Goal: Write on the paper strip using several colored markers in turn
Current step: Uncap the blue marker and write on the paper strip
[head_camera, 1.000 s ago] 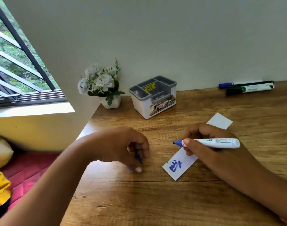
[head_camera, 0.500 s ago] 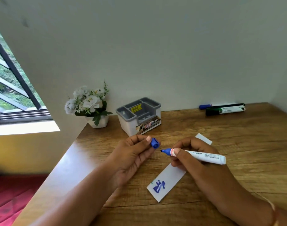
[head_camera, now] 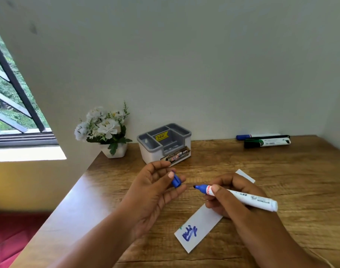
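A white paper strip lies slantwise on the wooden table, with blue writing and a small green mark near its close end. My right hand hovers over its middle and grips an uncapped blue marker, tip pointing left. A little left of that tip, my left hand pinches the blue cap between thumb and fingers. Tip and cap are a short gap apart. The strip's far end shows behind my right hand.
A grey and white desk organizer stands at the back centre, a white flower pot to its left. A capped blue marker and a green marker lie by the back wall at right. The table's left edge runs diagonally.
My left hand rose from the table with the blue cap and now holds it beside the marker tip. The view tilted upward. My right hand keeps the marker over the strip.
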`<control>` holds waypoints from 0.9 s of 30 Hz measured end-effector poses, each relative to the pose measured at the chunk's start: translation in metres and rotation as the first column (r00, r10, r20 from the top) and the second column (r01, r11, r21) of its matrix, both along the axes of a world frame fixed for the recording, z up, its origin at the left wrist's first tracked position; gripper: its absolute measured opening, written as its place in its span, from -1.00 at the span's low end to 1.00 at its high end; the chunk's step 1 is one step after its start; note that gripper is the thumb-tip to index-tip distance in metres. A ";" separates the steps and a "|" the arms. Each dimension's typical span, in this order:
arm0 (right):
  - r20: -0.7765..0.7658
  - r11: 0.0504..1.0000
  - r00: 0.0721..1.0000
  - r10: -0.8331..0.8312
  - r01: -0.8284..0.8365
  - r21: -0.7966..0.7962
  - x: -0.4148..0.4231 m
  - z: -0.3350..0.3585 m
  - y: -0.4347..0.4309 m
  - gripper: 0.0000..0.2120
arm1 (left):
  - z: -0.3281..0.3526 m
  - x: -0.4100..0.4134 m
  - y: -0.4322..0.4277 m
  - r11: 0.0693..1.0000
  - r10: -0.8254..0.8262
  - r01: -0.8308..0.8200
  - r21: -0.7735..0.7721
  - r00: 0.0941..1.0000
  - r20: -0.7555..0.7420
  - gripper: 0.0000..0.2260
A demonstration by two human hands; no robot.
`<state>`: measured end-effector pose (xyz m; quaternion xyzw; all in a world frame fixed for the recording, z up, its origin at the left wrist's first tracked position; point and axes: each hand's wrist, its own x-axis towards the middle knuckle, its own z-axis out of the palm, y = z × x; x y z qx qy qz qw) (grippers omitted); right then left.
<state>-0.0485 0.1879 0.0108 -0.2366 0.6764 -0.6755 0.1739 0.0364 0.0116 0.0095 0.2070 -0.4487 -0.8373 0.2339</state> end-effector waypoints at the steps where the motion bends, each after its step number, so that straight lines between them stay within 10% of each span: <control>1: 0.002 1.000 1.000 0.001 -0.001 -0.001 0.000 0.000 0.000 -0.92 | -0.001 0.001 0.000 0.998 0.001 -0.001 -0.069 1.000 0.000 -0.68; 8: 0.045 0.997 0.999 0.019 -0.015 -0.072 -0.003 0.001 0.000 -0.82 | -0.003 0.004 0.004 0.585 0.075 0.112 -0.803 0.979 0.191 -0.53; 27: -0.188 0.998 0.981 0.040 -0.031 0.054 0.000 0.007 0.003 -0.85 | 0.003 0.009 0.012 0.326 0.093 0.124 -0.937 0.982 0.162 -0.53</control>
